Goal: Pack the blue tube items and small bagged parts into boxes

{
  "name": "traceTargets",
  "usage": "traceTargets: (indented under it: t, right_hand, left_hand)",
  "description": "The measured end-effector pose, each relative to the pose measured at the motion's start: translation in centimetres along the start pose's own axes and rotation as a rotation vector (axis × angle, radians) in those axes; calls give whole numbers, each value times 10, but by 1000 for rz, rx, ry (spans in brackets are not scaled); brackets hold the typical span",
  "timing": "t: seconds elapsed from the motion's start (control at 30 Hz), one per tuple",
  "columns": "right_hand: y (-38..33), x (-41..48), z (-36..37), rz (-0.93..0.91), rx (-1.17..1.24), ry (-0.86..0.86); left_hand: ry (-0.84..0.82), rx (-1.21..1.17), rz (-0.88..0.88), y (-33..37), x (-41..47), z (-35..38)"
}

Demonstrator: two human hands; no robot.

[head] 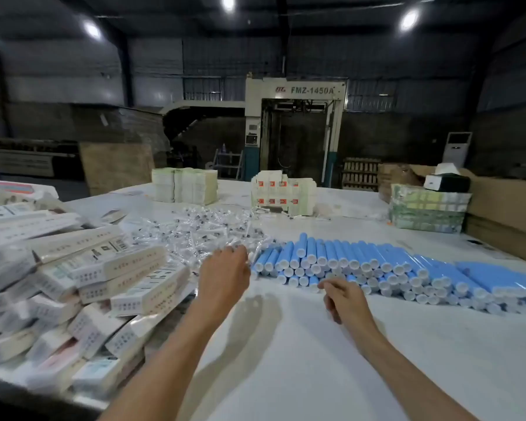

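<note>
The blue tubes [362, 262] lie on their sides in a long, low stack that runs from 12 o'clock across to 3 o'clock. They sit parallel, several layers deep, with their white capped ends towards 6 o'clock. The small bagged parts [207, 232] form a loose, spread heap at 11 o'clock, just beside the stack's left end. They are clear little bags, each showing something small and dark inside. The boxes [104, 268] are long, narrow and white with dark print. They are piled closed at slanting angles from 9 o'clock down to 7 o'clock.
</note>
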State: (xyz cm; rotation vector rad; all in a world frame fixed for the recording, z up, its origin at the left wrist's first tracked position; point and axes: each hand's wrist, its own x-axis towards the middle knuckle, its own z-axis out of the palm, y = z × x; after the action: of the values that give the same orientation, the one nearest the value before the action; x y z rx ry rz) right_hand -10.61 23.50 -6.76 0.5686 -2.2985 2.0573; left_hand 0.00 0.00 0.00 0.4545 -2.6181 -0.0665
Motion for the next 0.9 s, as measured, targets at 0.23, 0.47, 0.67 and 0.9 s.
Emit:
traceTargets:
  t: [0.23, 0.47, 0.67, 0.9]
  right_hand:
    - [12, 10, -4, 47, 71, 9]
    - [14, 8, -4, 44, 79, -15]
    - [14, 6, -5, 46, 77, -20]
    - [13, 4, -5, 32, 31, -36]
  left_hand:
    - [-148, 377, -365, -68, 12, -27]
    - [-268, 477, -336, -76, 2, -31]
    - [-179, 255, -199, -63, -2, -47]
    - [-156, -437, 151, -3, 17, -59]
